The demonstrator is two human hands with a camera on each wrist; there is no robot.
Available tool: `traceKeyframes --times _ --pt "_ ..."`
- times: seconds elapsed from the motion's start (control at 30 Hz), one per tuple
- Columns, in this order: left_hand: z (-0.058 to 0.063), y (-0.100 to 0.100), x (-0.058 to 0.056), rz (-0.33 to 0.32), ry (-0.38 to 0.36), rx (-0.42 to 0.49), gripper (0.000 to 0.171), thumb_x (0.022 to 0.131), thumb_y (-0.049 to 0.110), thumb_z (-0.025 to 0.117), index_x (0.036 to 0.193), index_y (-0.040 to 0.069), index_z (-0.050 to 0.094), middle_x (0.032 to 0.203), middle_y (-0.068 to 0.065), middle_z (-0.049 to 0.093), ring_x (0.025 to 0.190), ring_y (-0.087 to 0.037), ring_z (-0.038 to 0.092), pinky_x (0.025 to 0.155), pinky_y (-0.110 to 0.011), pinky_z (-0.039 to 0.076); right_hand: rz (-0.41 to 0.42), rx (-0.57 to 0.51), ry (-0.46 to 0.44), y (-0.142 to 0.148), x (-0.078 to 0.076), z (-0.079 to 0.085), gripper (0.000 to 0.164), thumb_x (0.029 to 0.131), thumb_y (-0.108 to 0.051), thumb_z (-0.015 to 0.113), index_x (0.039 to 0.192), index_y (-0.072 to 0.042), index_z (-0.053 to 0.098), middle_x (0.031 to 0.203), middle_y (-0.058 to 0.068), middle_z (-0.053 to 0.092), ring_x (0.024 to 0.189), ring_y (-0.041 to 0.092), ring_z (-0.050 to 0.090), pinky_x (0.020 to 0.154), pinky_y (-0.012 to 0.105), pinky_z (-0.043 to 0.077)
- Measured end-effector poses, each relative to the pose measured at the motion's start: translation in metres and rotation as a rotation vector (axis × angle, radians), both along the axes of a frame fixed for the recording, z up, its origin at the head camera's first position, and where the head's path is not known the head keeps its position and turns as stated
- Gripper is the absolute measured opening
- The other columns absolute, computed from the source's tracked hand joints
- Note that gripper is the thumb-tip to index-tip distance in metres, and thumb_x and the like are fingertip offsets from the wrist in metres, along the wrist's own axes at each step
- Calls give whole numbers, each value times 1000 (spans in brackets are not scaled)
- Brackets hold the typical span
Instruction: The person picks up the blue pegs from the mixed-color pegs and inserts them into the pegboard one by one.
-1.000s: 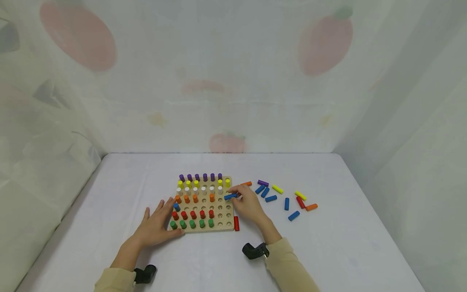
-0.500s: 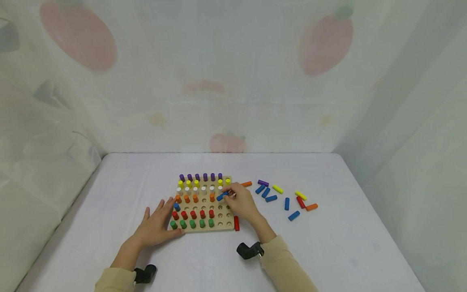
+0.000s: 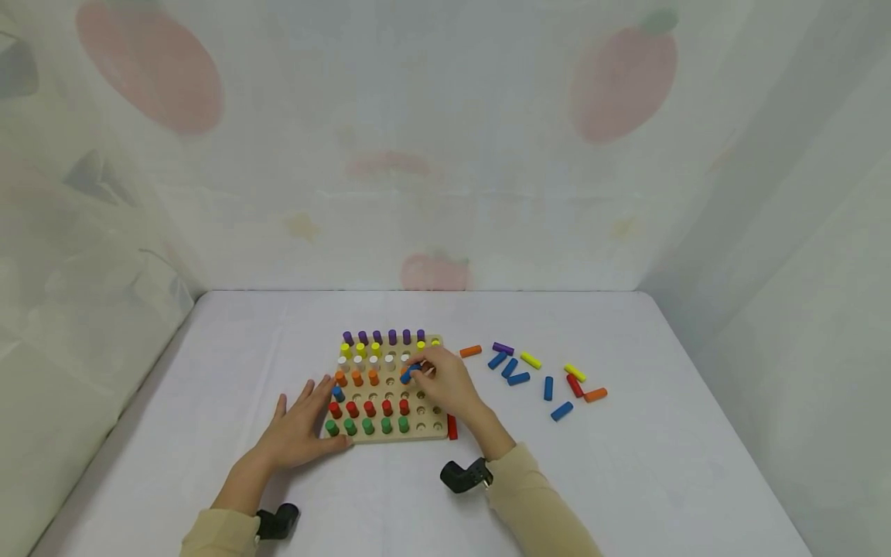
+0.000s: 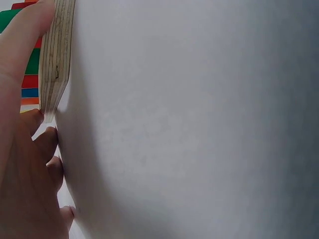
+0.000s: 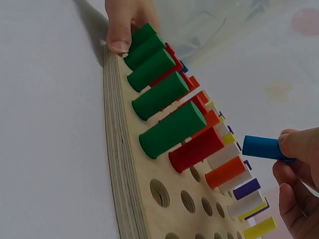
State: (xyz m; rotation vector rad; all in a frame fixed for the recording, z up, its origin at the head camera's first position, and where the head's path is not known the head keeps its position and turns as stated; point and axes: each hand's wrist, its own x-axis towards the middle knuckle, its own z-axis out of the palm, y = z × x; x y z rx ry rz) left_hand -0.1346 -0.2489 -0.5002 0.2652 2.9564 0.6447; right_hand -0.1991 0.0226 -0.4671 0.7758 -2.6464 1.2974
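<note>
A wooden pegboard [image 3: 428,435] lies on the table with rows of purple, yellow, white, orange, red and green pegs upright in its holes. One blue peg [image 3: 338,394] stands at the left end of its row. My left hand [image 3: 295,433] touches the board's near left corner, thumb at the front edge and fingers spread along the left side. Above the board, my right hand [image 3: 452,383] pinches a blue peg [image 5: 261,147] between thumb and fingers, apart from the holes. In the right wrist view this peg is held nearly level.
Several loose pegs lie right of the board, among them a blue peg [image 3: 548,388], a yellow peg [image 3: 574,373], an orange peg [image 3: 470,351] and a purple peg [image 3: 503,349]. A red peg [image 3: 452,428] lies against the board's right edge. A printed curtain [image 3: 536,193] stands behind the table.
My right hand has moved left over the board with the blue peg, which now tilts more steeply. The left hand has stayed at the corner.
</note>
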Motion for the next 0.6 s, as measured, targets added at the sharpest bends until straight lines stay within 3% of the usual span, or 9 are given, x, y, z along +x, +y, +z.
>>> traceKeyframes --times 0.23,0.47,0.6 --pt "0 0 -1 1 -7 -2 106 65 66 67 147 14 24 151 -13 26 138 -40 15 103 -68 -1 41 -12 4 -9 0 3 16 87 -11 63 102 -8 67 93 -1 62 79 8 56 68 14 49" --pt "0 0 -1 1 -8 -4 107 65 67 67 146 13 25 151 -14 26 139 -40 14 103 -69 -1 64 7 -27 -17 2 3 17 88 -12 61 105 -13 67 99 -3 60 80 6 53 68 13 47" --pt "-1 0 -1 2 -5 -5 107 64 67 67 146 13 25 151 -14 26 139 -40 15 103 -69 -1 86 9 11 -22 3 1 17 88 -9 61 104 -12 67 96 -3 60 80 5 52 67 11 47"
